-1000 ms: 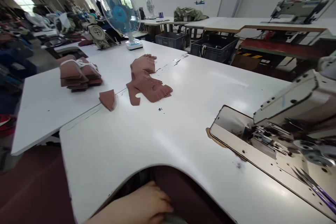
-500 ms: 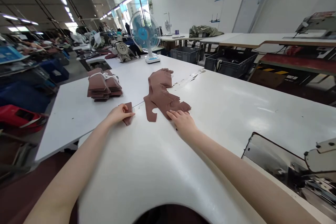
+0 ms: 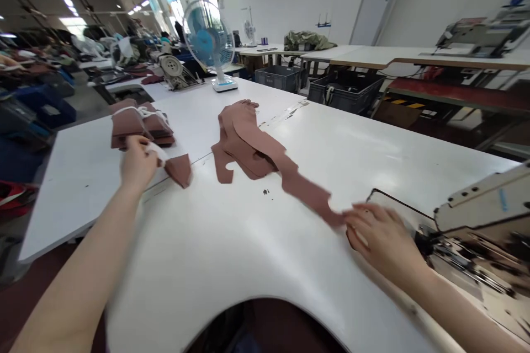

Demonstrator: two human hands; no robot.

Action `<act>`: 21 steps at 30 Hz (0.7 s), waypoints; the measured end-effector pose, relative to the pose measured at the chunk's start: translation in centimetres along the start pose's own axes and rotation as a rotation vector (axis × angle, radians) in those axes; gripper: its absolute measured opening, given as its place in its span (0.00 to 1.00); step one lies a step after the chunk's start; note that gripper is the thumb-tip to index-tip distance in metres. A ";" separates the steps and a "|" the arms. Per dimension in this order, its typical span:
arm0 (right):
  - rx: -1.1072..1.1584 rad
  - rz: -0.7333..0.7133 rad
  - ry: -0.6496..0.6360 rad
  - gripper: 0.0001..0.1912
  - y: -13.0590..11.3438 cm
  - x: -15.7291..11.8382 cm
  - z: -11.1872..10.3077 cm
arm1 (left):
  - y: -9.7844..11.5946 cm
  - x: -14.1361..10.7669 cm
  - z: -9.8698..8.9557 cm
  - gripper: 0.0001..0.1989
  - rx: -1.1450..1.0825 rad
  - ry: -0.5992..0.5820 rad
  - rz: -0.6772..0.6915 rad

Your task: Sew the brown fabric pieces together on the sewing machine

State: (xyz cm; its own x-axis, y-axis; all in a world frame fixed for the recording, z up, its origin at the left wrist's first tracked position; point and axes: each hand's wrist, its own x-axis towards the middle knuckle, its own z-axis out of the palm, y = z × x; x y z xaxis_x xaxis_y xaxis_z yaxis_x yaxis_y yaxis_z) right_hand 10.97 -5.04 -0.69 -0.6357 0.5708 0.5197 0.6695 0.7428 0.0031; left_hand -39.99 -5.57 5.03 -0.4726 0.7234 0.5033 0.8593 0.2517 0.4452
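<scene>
My left hand (image 3: 138,164) is closed, pinching a small pale, blurred piece (image 3: 156,151) that looks like fabric. Just right of it, a small stack of pointed brown fabric pieces (image 3: 179,170) lies on the table. Over at the right, my right hand (image 3: 379,234) grips the near end of a long brown fabric panel (image 3: 304,190), its fingers smeared by motion. That panel stretches back to a pile of similar cut panels (image 3: 240,146), part of which it covers. A curved notch shows in the lowest panel (image 3: 223,165).
Bundles of brown pieces tied with white strips (image 3: 141,121) sit at the left. A fan (image 3: 207,44) stands at the back of the white table (image 3: 232,237). Close by my right arm is a sewing machine (image 3: 484,242). Grey crates (image 3: 345,94) stand beyond.
My right hand has drawn one brown panel off the pile toward the right and nearer to me. My left hand has left the small stack, moving left with a pale piece. The view has shifted right.
</scene>
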 end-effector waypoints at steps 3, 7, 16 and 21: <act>0.066 0.057 -0.100 0.12 -1.9 -6.8 -2.9 | 4.8 -0.8 -0.4 0.18 -0.142 0.148 -0.049; 0.187 0.151 -0.096 0.14 -4.8 -8.8 -5.6 | 14.1 -4.9 1.7 0.16 -0.521 -0.398 0.137; 0.045 0.149 -0.170 0.16 -6.0 -8.1 -1.4 | 26.0 -15.4 11.8 0.19 -0.203 -1.019 1.000; -0.076 0.271 -0.169 0.20 -2.8 -11.0 -2.1 | 29.8 -16.2 12.8 0.17 0.097 -0.878 1.270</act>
State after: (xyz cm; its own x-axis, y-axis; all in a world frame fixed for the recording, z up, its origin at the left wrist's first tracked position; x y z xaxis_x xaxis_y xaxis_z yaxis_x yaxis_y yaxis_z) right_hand 16.93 -14.17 -4.60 -0.4812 0.7989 0.3608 0.8457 0.5314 -0.0487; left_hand -4.27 -1.53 0.63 0.7832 0.6147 -0.0935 0.6182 -0.7860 0.0104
